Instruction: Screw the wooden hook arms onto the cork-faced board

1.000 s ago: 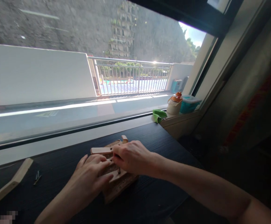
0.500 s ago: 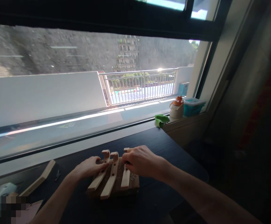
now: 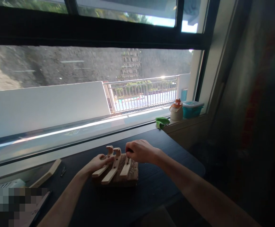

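A thick brown wooden block lies on the dark table and bears three pale wooden hooks with curled far ends. My left hand grips the leftmost hook, thumb laid across it near a dark hole. Beside it lies the middle hook, untouched, with dark holes along it. Above the rightmost hook, my right hand is closed in a fist. A small dark part shows in that fist, over a hole or screw in the hook; what it is I cannot make out.
A loose bent wooden piece and small metal screws lie to the left. A green cloth, a cream bottle with an orange top and a teal box stand along the windowsill. The table's edge runs down the right.
My right fist has risen a little and turned over the rightmost hook, uncovering more of it. My left hand keeps its grip on the leftmost hook. The camera view has tilted up.
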Demonstrator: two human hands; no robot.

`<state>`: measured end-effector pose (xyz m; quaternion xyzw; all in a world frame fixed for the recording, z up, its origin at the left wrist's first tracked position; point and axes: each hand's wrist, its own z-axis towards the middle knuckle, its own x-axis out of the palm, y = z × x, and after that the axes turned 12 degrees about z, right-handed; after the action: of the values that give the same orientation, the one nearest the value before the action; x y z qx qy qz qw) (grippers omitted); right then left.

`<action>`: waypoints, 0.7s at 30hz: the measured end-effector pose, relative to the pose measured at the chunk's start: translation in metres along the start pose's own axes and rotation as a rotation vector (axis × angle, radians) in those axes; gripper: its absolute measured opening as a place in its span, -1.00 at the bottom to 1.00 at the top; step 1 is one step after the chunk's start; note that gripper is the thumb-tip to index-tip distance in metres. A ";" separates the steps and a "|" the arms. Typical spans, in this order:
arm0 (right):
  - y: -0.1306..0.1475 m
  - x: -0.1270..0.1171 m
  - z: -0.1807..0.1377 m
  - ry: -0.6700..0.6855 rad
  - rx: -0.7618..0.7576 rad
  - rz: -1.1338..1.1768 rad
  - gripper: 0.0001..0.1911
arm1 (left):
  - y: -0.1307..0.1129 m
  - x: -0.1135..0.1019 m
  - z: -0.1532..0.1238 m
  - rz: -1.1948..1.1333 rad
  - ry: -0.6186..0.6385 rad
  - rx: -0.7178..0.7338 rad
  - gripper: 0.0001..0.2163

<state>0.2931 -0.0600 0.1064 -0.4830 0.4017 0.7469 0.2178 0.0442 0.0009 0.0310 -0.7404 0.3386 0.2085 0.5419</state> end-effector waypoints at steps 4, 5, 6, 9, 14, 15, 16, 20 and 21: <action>0.000 0.010 -0.032 -0.082 0.007 0.007 -0.76 | -0.001 0.007 -0.016 -0.187 0.055 0.002 -0.75; 0.002 0.011 -0.041 -0.096 0.005 0.008 -0.76 | -0.001 0.010 -0.024 -0.246 0.050 0.009 -0.74; 0.004 0.012 -0.050 -0.107 0.001 0.009 -0.76 | 0.000 0.013 -0.032 -0.308 0.034 0.020 -0.72; 0.014 0.011 -0.074 -0.119 -0.030 0.007 -0.78 | 0.006 0.031 -0.058 -0.500 -0.025 0.053 -0.56; 0.025 0.008 -0.097 -0.087 -0.086 -0.078 -0.80 | 0.026 0.064 -0.088 -0.765 -0.075 0.052 -0.55; 0.026 0.007 -0.099 -0.068 -0.097 -0.111 -0.80 | 0.029 0.068 -0.091 -0.803 -0.086 0.043 -0.59; 0.026 0.005 -0.100 -0.047 -0.108 -0.146 -0.81 | 0.032 0.071 -0.094 -0.834 -0.086 0.034 -0.63; 0.029 -0.005 -0.102 0.026 -0.151 -0.325 -0.82 | 0.032 0.075 -0.107 -0.909 -0.058 0.022 -0.71; 0.030 -0.008 -0.101 0.048 -0.169 -0.382 -0.82 | 0.030 0.076 -0.110 -0.928 -0.046 0.035 -0.69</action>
<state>0.3303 -0.1594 0.1042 -0.5848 0.2436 0.7113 0.3046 0.0675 -0.1290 -0.0045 -0.7996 -0.0372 -0.0456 0.5976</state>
